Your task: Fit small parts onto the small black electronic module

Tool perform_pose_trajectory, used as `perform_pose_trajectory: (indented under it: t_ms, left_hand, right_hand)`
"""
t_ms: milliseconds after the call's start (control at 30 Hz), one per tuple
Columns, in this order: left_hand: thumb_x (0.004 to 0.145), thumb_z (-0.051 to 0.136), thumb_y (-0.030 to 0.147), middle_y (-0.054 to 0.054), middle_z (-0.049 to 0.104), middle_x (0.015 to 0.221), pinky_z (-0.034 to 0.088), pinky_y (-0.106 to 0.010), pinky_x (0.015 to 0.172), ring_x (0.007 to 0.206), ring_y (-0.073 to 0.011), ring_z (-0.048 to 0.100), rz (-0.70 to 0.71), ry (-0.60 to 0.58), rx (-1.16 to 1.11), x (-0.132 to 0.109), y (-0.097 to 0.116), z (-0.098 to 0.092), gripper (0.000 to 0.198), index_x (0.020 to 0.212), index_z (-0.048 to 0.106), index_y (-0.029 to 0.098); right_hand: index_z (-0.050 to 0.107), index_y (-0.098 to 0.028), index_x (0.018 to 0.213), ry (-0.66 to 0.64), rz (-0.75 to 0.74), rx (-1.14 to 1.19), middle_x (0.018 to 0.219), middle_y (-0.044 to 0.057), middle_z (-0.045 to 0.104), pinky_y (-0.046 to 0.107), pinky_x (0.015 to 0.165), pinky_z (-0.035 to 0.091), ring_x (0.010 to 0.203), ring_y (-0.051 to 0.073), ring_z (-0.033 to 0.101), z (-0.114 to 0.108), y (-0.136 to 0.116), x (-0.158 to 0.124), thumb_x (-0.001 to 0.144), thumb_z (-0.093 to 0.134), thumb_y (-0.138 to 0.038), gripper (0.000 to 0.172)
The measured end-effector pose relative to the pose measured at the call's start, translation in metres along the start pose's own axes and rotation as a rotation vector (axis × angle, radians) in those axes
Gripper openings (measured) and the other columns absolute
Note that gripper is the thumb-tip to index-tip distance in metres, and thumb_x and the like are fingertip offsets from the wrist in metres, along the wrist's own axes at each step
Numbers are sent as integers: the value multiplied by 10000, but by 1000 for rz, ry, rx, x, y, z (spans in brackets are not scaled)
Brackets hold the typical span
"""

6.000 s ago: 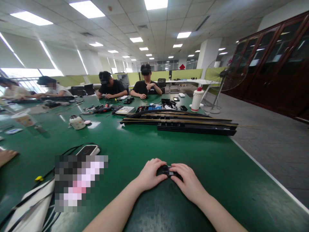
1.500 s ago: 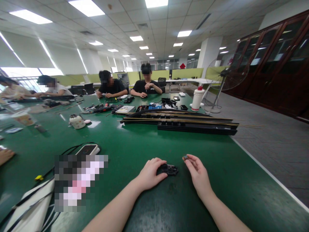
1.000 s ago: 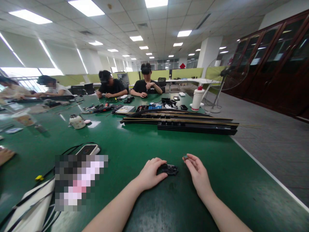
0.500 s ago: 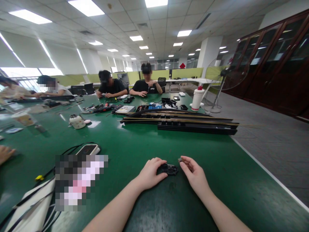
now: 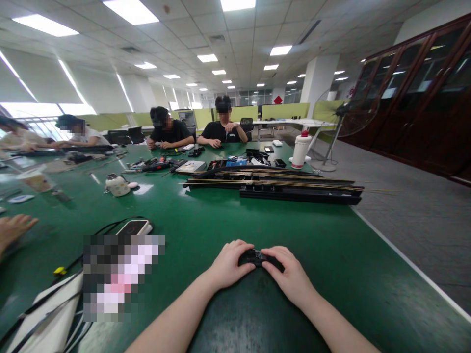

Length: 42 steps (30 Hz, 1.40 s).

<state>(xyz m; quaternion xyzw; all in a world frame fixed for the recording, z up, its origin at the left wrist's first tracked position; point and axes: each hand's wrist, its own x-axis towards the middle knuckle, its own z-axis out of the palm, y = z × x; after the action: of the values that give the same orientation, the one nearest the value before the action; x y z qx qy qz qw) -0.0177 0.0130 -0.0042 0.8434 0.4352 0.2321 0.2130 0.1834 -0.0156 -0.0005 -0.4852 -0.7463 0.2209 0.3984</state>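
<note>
Green table (image 5: 191,215) is stretching under and beyond both my hands. Long black rails (image 5: 300,197) are lying beyond my hands, well apart, thin brass-coloured rods (image 5: 228,182) running along them. White bottle (image 5: 301,152), red top, is standing upright behind the rails, farther out past my right hand. Pale jug (image 5: 117,186) is standing ahead and left of my left hand. Another person's hand (image 5: 14,230) is showing far left of mine. My left hand (image 5: 228,267) is gripping the left end of a small black part (image 5: 258,260); my right hand (image 5: 290,272) is pinching the right end, thumb on the near side. Part is sitting between my hands, fingers partly hiding it, details too small to tell.
</note>
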Motion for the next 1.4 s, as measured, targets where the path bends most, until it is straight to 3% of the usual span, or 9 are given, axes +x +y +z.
perform_pose_trajectory:
  t_ms: [133,267,633,833,1400]
  left_hand:
    - [763,666,300,-52,589,1098,413,-359,900,1016,-226,532,3,-1,-3,0,0,0,422,1162,551,230]
    - [755,676,292,-50,588,1101,413,-356,903,1017,-223,532,5,9,-3,0,-1,2,421,1153,557,225]
    - [775,651,303,-58,569,1114,422,-366,916,1036,-226,521,13,22,-7,0,0,2,408,1163,559,217]
    - [806,610,271,-63,569,1122,422,-380,926,1045,-228,517,2,28,-15,0,0,2,424,1218,520,231]
    - [788,626,330,-91,535,1168,406,-414,942,1074,-256,492,-19,-1,-7,0,3,-1,476,1233,505,213]
  right_hand:
    - [656,-259,980,-47,-106,-155,1000,47,689,452,914,440,1006,244,582,1,-1,-2,801,592,-215,196]
    - [650,-241,993,-56,-115,-224,1048,60,676,453,925,430,1038,247,568,2,-3,-4,817,568,-197,199]
    - [626,-256,1077,-134,48,-143,1157,62,633,456,973,391,1109,247,536,2,1,-3,763,595,-199,321]
    - [567,-208,1168,-97,157,-82,1179,88,612,416,988,391,1108,239,537,1,1,-1,755,569,-227,414]
    - [579,-192,1136,-85,167,-82,1150,94,622,417,976,404,1089,238,548,1,-2,-2,786,527,-248,358]
